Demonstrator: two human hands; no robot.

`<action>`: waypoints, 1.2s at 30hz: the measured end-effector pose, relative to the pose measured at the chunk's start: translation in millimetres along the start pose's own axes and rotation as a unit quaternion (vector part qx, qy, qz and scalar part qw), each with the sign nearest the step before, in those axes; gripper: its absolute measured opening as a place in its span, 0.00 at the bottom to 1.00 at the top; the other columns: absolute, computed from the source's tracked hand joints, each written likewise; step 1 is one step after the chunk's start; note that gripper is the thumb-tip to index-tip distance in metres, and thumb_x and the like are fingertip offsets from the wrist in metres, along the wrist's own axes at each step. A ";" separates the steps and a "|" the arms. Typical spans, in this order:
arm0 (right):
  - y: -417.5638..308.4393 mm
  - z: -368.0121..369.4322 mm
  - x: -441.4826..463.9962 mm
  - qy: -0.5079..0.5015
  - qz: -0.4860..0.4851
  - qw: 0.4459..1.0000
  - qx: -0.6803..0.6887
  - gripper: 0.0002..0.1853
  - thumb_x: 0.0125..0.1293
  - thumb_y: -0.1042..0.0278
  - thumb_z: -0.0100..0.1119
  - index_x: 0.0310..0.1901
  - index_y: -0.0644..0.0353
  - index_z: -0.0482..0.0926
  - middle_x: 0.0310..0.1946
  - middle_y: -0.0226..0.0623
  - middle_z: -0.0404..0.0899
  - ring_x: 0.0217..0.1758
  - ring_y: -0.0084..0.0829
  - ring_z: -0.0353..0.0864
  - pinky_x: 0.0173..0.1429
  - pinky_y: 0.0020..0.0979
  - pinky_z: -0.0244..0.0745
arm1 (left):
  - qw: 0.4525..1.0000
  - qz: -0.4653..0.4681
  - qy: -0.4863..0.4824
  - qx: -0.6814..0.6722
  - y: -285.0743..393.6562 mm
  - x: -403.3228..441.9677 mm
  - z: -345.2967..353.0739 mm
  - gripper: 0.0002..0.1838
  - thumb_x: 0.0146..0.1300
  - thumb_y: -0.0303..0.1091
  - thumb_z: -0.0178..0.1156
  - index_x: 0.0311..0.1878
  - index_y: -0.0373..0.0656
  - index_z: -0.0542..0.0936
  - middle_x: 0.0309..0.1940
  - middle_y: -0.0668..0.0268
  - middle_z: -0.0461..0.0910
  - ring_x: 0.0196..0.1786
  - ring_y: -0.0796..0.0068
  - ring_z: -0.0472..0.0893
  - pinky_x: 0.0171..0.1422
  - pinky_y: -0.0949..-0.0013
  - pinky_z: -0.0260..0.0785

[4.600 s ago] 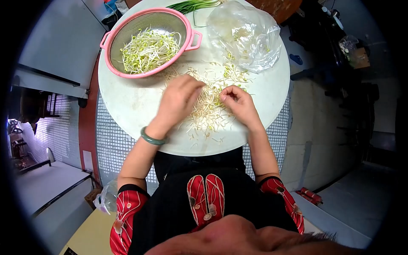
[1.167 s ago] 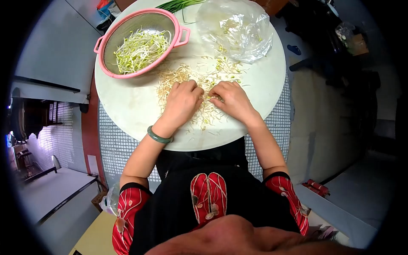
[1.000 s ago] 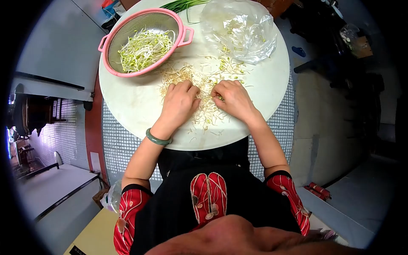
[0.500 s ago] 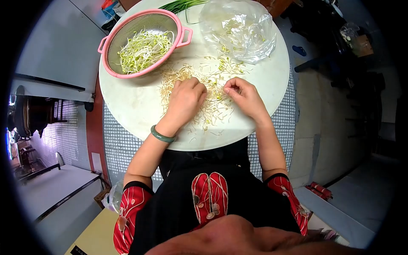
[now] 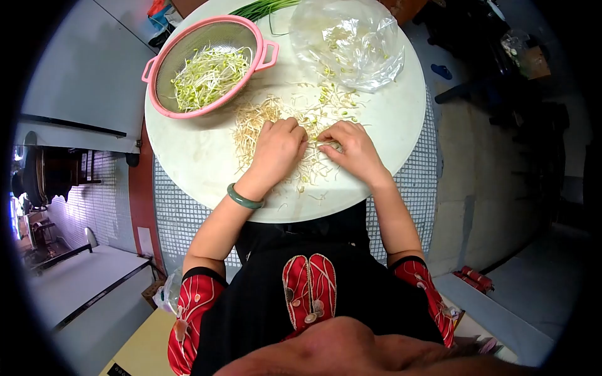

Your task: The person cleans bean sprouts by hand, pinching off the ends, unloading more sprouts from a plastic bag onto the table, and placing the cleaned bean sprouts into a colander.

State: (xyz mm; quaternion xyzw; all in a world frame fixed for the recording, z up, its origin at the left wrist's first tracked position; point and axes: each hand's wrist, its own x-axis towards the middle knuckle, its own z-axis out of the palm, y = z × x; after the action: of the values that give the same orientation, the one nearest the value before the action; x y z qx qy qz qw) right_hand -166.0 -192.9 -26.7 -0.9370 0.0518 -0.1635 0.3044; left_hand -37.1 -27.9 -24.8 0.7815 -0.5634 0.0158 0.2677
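Note:
On the round white table [image 5: 194, 160], loose bean sprouts [image 5: 335, 97] and a pile of thin brownish root ends [image 5: 251, 128] lie around both hands. My left hand [image 5: 278, 147], with a green bangle at the wrist, is closed over the pile; a pale sprout strand shows at its fingertips, though the thumb is hidden. Close on its right is my right hand [image 5: 354, 152], its thumb and forefinger a little apart above the sprouts. Picked sprouts fill part of a pink-rimmed mesh colander [image 5: 168, 69] at the upper left.
A clear plastic bag [image 5: 370, 53] with some sprouts inside lies at the table's far right. Green stalks [image 5: 266, 7] rest at the far edge beside the colander. Off the table, a blue slipper [image 5: 441, 71] is on the floor to the right.
My right hand has moved left toward my left hand, and its pinched thumb and forefinger have parted. My left hand has barely moved. The whole view has shifted slightly.

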 end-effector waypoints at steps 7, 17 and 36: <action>-2.6 13.4 4.7 0.041 -0.007 0.999 -0.020 0.10 0.58 0.65 0.69 0.41 0.54 0.82 0.37 0.30 0.80 0.43 0.33 0.78 0.51 0.35 0.68 | 0.998 -0.030 -0.007 -0.053 -4.6 -2.7 -1.1 0.06 0.58 0.31 0.65 0.37 0.43 0.79 0.34 0.63 0.76 0.42 0.61 0.76 0.49 0.61 0.64; -1.2 -2.3 7.3 0.025 0.019 0.999 0.031 0.07 0.60 0.63 0.67 0.38 0.55 0.84 0.33 0.32 0.81 0.41 0.33 0.79 0.53 0.34 0.69 | 0.977 -0.104 -0.037 -0.181 -8.8 3.4 -21.5 0.06 0.60 0.26 0.63 0.40 0.37 0.80 0.33 0.55 0.82 0.36 0.56 0.81 0.41 0.61 0.72; -9.4 15.9 15.7 0.024 -0.077 0.997 -0.003 0.06 0.58 0.66 0.68 0.33 0.55 0.82 0.33 0.31 0.78 0.42 0.35 0.77 0.49 0.35 0.70 | 0.997 -0.032 0.030 -0.070 -21.5 -13.4 -33.6 0.09 0.59 0.30 0.65 0.44 0.45 0.84 0.47 0.62 0.78 0.51 0.58 0.75 0.59 0.58 0.64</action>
State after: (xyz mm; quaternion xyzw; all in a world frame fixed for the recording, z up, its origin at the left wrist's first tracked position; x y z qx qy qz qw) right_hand -145.9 -179.5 -29.0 -0.9348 -0.0128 -0.2086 0.2873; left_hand -13.6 3.2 -9.0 0.7777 -0.5294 -0.0088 0.3390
